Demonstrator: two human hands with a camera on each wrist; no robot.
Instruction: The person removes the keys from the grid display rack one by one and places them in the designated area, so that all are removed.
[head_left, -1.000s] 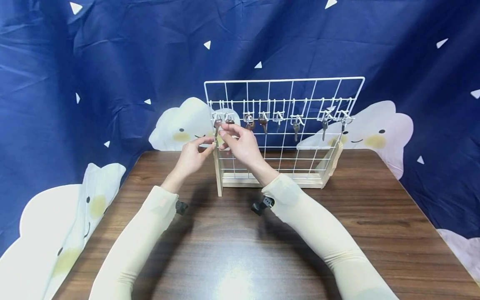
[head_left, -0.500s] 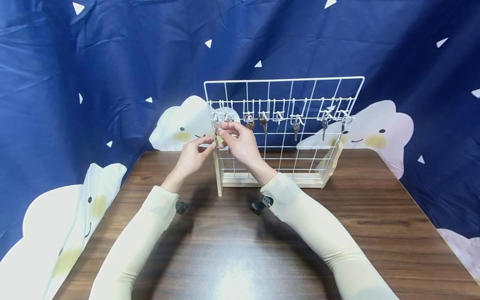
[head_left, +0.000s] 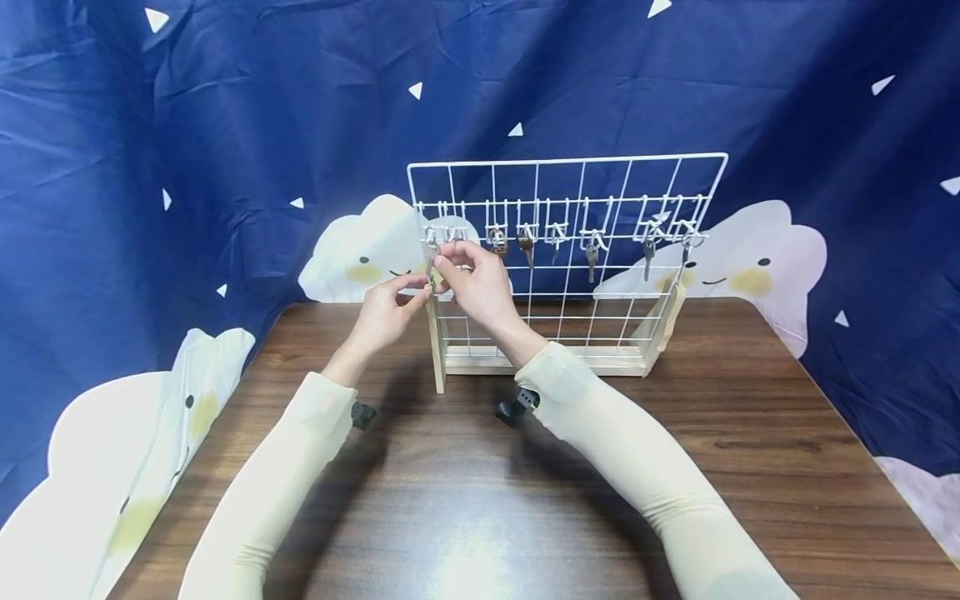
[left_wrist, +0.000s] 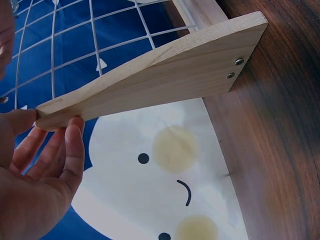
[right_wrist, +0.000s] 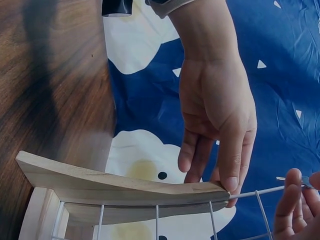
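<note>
A white wire grid rack (head_left: 562, 293) stands on wooden side supports, with several keys hanging from its row of white hooks. My left hand (head_left: 378, 317) pinches the upper tip of the left wooden side support (left_wrist: 150, 75), thumb on one face and fingers on the other. At the leftmost hook, my right hand (head_left: 483, 283) pinches a small metal key (head_left: 430, 264) between thumb and fingers. In the right wrist view, only the fingers of that hand show at the lower right, with a bit of the key (right_wrist: 309, 182) beside them. The hand partly hides the second hook.
More keys hang to the right, among them a brown key (head_left: 527, 248) and a silver key (head_left: 649, 257). The rack stands toward the back of a dark wooden table (head_left: 465, 475). A blue curtain (head_left: 300, 108) with cloud prints hangs behind it.
My right hand has shifted slightly left toward the leftmost key, which has also moved a little to the left. The left hand keeps its place on the wooden support.
</note>
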